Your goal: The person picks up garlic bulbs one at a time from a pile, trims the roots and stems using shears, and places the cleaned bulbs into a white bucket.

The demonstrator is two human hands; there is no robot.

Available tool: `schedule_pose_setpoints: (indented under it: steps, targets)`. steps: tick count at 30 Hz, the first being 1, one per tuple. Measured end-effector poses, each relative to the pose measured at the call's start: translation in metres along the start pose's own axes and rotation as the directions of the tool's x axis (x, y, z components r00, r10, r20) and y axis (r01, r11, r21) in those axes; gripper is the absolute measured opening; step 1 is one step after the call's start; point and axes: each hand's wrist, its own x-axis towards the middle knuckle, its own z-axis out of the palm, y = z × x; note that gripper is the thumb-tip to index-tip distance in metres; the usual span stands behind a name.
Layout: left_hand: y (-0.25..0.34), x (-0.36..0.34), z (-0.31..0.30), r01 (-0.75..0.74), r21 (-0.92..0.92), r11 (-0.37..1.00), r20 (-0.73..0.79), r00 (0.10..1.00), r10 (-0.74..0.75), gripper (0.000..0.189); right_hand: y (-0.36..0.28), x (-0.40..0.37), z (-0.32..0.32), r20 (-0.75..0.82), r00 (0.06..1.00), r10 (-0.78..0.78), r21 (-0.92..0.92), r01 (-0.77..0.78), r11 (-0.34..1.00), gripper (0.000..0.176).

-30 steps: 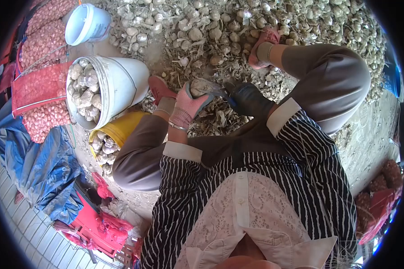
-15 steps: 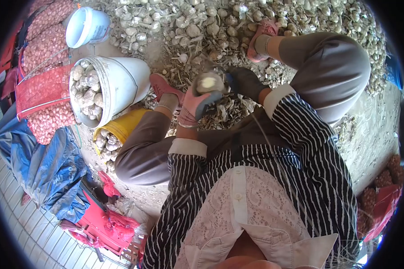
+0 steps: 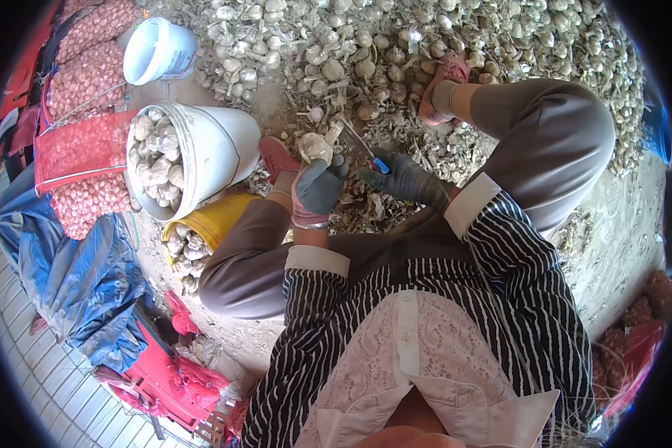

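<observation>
A garlic bulb (image 3: 316, 148) with its stem pointing up and right is in my left hand (image 3: 319, 185), whose pink and grey glove is closed around it. My right hand (image 3: 409, 179), in a dark glove, grips a knife (image 3: 381, 165) by its blue handle. Its thin blade slants up and left, the tip close to the bulb's stem. Beneath both hands lies a heap of dry garlic skins and trimmings (image 3: 373, 201) between my legs. A large white bucket (image 3: 228, 145) of garlic bulbs leans on its side left of my left hand.
A yellow bucket (image 3: 220, 216) with bulbs sits by my leg. Behind it stands a smaller pale bucket (image 3: 173, 52). Loose garlic (image 3: 336, 37) covers the floor ahead. Red net sacks (image 3: 89, 149) and a blue tarp (image 3: 82, 284) lie at the left.
My left hand has turned and shifted slightly left with the bulb, so its pale cut face no longer shows. The knife blade, blurred before, is now clearly visible. The camera view has shifted slightly.
</observation>
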Motion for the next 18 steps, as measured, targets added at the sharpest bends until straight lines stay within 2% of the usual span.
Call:
schedule_pose_setpoints:
  steps: [1, 2, 3, 4, 5, 6, 7, 8, 9, 10, 11, 12, 13, 14, 15, 16, 18]
  targets:
    - [0.001, 0.001, -0.003, 0.011, 0.069, 0.998, 0.011, 1.000, -0.011, 0.031, -0.008, -0.003, -0.002, 0.000, 1.000, 0.004, 0.000, -0.004, 1.000, 0.060]
    - [-0.001, 0.003, -0.006, 0.012, 0.067, 0.998, 0.009, 1.000, -0.012, 0.031, -0.015, -0.007, -0.004, -0.015, 1.000, 0.008, -0.079, -0.009, 0.997, 0.060]
    - [0.001, 0.003, -0.003, 0.027, -0.042, 0.999, 0.036, 0.999, -0.026, 0.032, -0.029, -0.011, -0.006, -0.028, 1.000, 0.009, -0.157, -0.013, 0.988, 0.059]
    - [0.004, 0.003, 0.001, 0.044, -0.149, 0.988, 0.065, 0.997, -0.035, 0.033, -0.047, -0.014, -0.008, -0.025, 1.000, 0.007, -0.155, -0.011, 0.988, 0.059]
    - [0.005, 0.002, 0.006, 0.043, -0.146, 0.988, 0.064, 0.997, -0.034, 0.033, -0.066, -0.018, -0.011, -0.023, 0.999, 0.041, -0.233, -0.046, 0.971, 0.057]
    - [0.004, 0.000, 0.012, 0.031, -0.034, 0.999, -0.012, 0.999, -0.031, 0.033, -0.076, -0.020, -0.012, -0.027, 0.997, 0.077, -0.308, -0.082, 0.948, 0.056]
    - [0.001, 0.000, 0.016, 0.028, 0.080, 0.996, -0.088, 0.996, -0.021, 0.034, -0.072, -0.019, -0.010, -0.032, 0.996, 0.079, -0.304, -0.085, 0.949, 0.056]
    - [-0.008, 0.004, 0.005, 0.034, 0.083, 0.996, -0.087, 0.996, -0.026, 0.034, -0.066, -0.017, -0.007, -0.034, 0.996, 0.078, -0.241, -0.084, 0.967, 0.054]
    - [-0.020, 0.010, -0.009, -0.173, 0.582, 0.794, 0.010, 0.978, 0.206, 0.032, -0.061, -0.017, -0.005, -0.035, 0.997, 0.075, -0.178, -0.080, 0.981, 0.051]
    - [-0.025, 0.013, -0.009, -0.331, 0.885, 0.328, 0.212, 0.913, 0.350, 0.029, -0.063, -0.018, -0.003, -0.036, 0.997, 0.074, -0.176, -0.079, 0.981, 0.051]
    - [-0.027, 0.014, -0.011, -0.335, 0.885, 0.324, 0.216, 0.911, 0.352, 0.029, -0.066, -0.019, -0.002, -0.037, 0.994, 0.100, -0.127, -0.104, 0.986, 0.047]
    - [-0.029, 0.014, -0.012, -0.289, 0.552, 0.782, 0.120, 0.956, 0.268, 0.030, -0.069, -0.020, 0.000, -0.036, 0.991, 0.127, -0.079, -0.129, 0.988, 0.043]
    - [-0.029, 0.013, -0.010, -0.145, 0.043, 0.988, 0.090, 0.986, 0.141, 0.030, -0.072, -0.019, 0.002, -0.036, 0.992, 0.120, -0.082, -0.123, 0.989, 0.043]
    - [-0.022, 0.008, 0.011, -0.150, 0.044, 0.988, 0.094, 0.985, 0.146, 0.030, -0.074, -0.018, 0.003, -0.081, 0.949, 0.305, 0.153, -0.290, 0.945, 0.038]
    - [-0.016, 0.001, 0.032, -0.064, -0.159, 0.985, 0.081, 0.994, 0.078, 0.031, -0.076, -0.017, 0.004, -0.079, 0.871, 0.484, 0.384, -0.422, 0.821, 0.032]
    - [-0.011, -0.002, 0.045, 0.024, -0.354, 0.935, 0.083, 0.997, 0.006, 0.031, -0.076, -0.016, 0.001, -0.081, 0.874, 0.480, 0.384, -0.417, 0.824, 0.032]
    - [-0.006, -0.003, 0.037, 0.047, -0.326, 0.944, 0.132, 0.991, -0.004, 0.032, -0.074, -0.014, -0.004, -0.153, 0.881, 0.448, 0.481, -0.330, 0.812, 0.026]
